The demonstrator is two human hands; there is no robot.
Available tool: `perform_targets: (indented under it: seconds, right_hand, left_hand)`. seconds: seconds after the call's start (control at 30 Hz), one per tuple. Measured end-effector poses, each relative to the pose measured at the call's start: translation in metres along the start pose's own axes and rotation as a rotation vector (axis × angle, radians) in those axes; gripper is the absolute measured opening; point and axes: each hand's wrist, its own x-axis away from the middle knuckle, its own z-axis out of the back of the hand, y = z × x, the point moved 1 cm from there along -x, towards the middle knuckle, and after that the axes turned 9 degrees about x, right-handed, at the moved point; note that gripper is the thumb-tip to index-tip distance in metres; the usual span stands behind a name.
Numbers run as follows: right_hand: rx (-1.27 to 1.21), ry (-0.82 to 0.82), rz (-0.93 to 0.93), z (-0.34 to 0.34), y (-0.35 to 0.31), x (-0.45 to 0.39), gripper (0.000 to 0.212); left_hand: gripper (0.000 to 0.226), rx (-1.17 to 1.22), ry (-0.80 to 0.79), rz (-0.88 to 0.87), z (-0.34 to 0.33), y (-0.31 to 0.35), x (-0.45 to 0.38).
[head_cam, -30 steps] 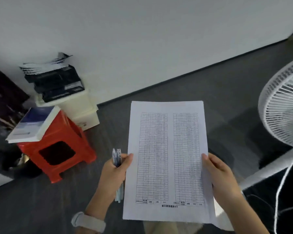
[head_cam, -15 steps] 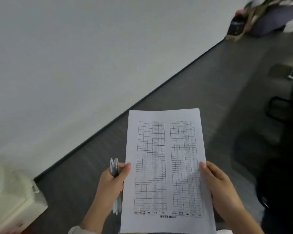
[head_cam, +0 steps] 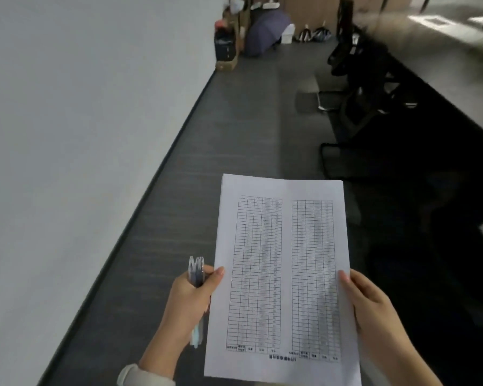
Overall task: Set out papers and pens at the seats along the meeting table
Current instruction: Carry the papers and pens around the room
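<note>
Grey floor (head_cam: 248,129) runs beside the tabletop (head_cam: 444,59) at far right, nothing visibly laid there. I judge distribution unstarted: my left hand (head_cam: 190,299) clamps pens (head_cam: 196,274) and the papers (head_cam: 283,280); my right hand (head_cam: 371,305) pinches their opposite edge.

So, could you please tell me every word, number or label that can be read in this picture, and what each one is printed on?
None can be read.
Top sheet of the papers: two printed tables, a row of headings and a title line, lying upside down in this view, too small and blurred to read.
Pens in the left hand: no print to be made out.
Things by the far wall: blurred, no label readable.
</note>
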Motion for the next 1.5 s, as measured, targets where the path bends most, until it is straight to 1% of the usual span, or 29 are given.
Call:
perform_targets:
  seconds: [0.1, 0.2, 0.3, 0.43, 0.53, 0.73, 0.8, 0.93, 1.07, 1.23, 1.37, 1.5]
  right_hand:
    - [-0.055, 0.122, -0.017, 0.005, -0.025, -0.072, 0.024]
    - [-0.093, 0.21, -0.032, 0.011, -0.05, -0.16, 0.024]
    - [-0.129, 0.259, -0.044, 0.028, -0.084, -0.252, 0.023]
    - [-0.148, 0.326, -0.027, 0.053, -0.141, -0.35, 0.024]
    - [-0.179, 0.375, -0.016, 0.077, -0.18, -0.41, 0.024]
    - [-0.224, 0.521, -0.027, 0.137, -0.227, -0.535, 0.024]
    - [-0.263, 0.585, -0.037, 0.16, -0.239, -0.581, 0.023]
    - [-0.334, 0.75, -0.063, 0.208, -0.268, -0.655, 0.023]
    - [-0.426, 0.944, -0.092, 0.266, -0.299, -0.694, 0.023]
    - [-0.528, 1.178, -0.126, 0.333, -0.303, -0.71, 0.019]
    - [-0.551, 1.301, -0.144, 0.393, -0.288, -0.722, 0.02]
    - [-0.59, 1.373, -0.158, 0.469, -0.269, -0.729, 0.019]
  left_hand:
    - [0.017, -0.019, -0.12, 0.023, -0.049, 0.029, -0.092]
    - [0.018, -0.071, -0.177, 0.022, -0.104, 0.058, -0.186]
    - [0.019, -0.096, -0.239, -0.002, -0.162, 0.094, -0.271]
    - [0.021, -0.129, -0.322, -0.024, -0.239, 0.156, -0.371]
    - [0.023, -0.155, -0.409, -0.017, -0.299, 0.198, -0.432]
    - [0.026, -0.187, -0.536, -0.003, -0.434, 0.248, -0.547]
    - [0.026, -0.197, -0.6, -0.008, -0.488, 0.263, -0.589]
    - [0.018, -0.25, -0.759, -0.021, -0.603, 0.297, -0.658]
    - [0.017, -0.336, -0.972, -0.031, -0.723, 0.335, -0.686]
    - [0.021, -0.461, -1.217, 0.023, -0.85, 0.342, -0.679]
    - [0.016, -0.523, -1.304, 0.033, -0.941, 0.326, -0.662]
    - [0.014, -0.547, -1.364, 0.07, -1.031, 0.306, -0.628]
